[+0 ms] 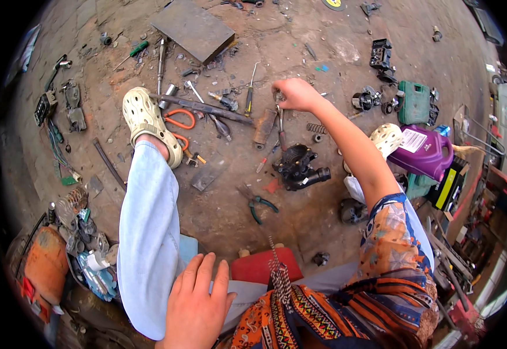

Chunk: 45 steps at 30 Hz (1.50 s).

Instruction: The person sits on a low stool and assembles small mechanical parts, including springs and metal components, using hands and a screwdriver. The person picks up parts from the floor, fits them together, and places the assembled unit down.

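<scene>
My right hand (297,95) is reaching out over the ground with its fingers closed. A small metallic bit shows at the fingertips, but I cannot make out what it is. Just below the hand, a slim metal tool (282,125) points down toward a black ribbed engine part (300,166) with a pipe stub. Beside that tool lies a rusty metal cylinder (264,128). My left hand (197,308) rests open near my left thigh, fingers stretched out and holding nothing. Green-handled pliers (257,205) lie open on the ground between my legs.
Around my left shoe (143,119) lie a long metal bar (207,108), orange-handled scissors (182,119) and several screwdrivers. A flat metal block (192,29) is farther off. To the right stand a purple jug (423,152) and a green case (414,102); a coil spring (316,128) lies nearer.
</scene>
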Tool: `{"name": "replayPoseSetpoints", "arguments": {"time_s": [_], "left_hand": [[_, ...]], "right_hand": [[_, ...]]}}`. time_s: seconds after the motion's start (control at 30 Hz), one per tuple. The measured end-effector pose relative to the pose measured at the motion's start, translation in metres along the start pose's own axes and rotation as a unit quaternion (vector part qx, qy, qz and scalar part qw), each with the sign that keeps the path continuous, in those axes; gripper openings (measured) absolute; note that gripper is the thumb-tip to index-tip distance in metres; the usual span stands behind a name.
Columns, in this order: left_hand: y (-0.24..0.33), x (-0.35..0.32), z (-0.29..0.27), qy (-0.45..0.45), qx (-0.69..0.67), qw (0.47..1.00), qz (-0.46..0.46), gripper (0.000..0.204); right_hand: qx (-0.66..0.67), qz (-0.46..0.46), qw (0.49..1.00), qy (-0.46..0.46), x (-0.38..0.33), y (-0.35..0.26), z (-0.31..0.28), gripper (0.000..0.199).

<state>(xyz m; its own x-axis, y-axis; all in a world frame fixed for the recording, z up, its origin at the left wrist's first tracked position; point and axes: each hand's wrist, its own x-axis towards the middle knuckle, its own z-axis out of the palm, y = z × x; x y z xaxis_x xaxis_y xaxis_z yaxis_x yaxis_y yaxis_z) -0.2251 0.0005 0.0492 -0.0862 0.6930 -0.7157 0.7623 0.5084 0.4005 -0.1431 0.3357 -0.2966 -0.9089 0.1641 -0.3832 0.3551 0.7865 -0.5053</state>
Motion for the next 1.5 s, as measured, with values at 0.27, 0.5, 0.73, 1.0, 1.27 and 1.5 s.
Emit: {"name": "replayPoseSetpoints", "arguments": {"time_s": [0.27,0.5,0.73,1.0,1.27,1.5], "left_hand": [[0.004,0.0,0.002,0.008,-0.003,1.0,-0.002,0.056],[0.005,0.001,0.003,0.006,0.014,1.0,-0.002,0.056],[0.006,0.002,0.004,-0.005,0.015,1.0,-0.013,0.056],[0.002,-0.003,-0.003,-0.038,-0.053,0.997,0.032,0.054],[-0.003,-0.003,-0.007,-0.055,-0.109,0.992,0.026,0.054],[-0.011,-0.009,0.007,-0.068,-0.075,0.993,0.066,0.054]], "right_hand": [[0.669,0.109,0.71,0.189,-0.052,0.005,-0.014,0.024],[0.901,0.068,0.39,0.177,-0.082,-0.021,0.034,0.024],[0.81,0.17,0.53,0.187,-0.056,-0.019,0.03,0.022],[0.488,0.211,0.806,0.259,0.05,-0.031,0.038,0.019],[0.3,0.27,0.848,0.344,0.15,-0.059,0.044,0.04],[0.146,0.275,0.908,0.282,0.144,-0.058,0.036,0.04]]}}
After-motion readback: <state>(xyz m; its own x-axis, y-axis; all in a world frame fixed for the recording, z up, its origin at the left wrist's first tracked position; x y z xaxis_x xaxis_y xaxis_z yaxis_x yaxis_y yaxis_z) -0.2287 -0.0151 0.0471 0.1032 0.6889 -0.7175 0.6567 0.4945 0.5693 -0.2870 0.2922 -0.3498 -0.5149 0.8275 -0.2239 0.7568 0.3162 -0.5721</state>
